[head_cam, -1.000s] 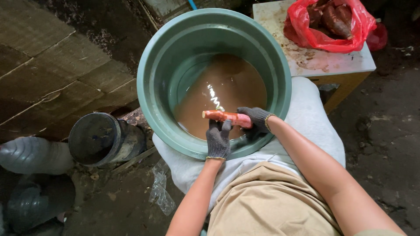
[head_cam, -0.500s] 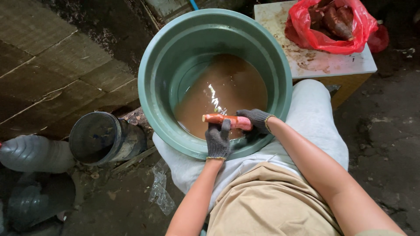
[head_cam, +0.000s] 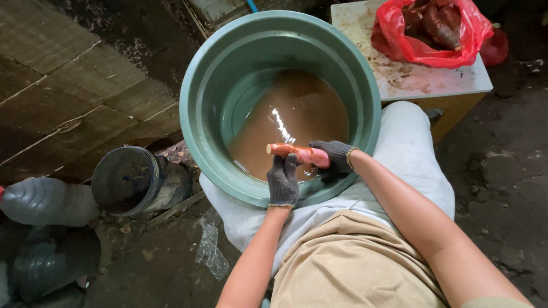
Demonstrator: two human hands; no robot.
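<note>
Over the near rim of the green tub point(head_cam: 197, 108), above its brown water point(head_cam: 297, 117), both gloved hands grip a reddish sweet potato point(head_cam: 297, 153). Left hand point(head_cam: 283, 181) closes its fingers around the middle; right hand point(head_cam: 337, 157) clasps the right end. Far right, a red bag point(head_cam: 399, 43) sits on a table point(head_cam: 439, 85).
</note>
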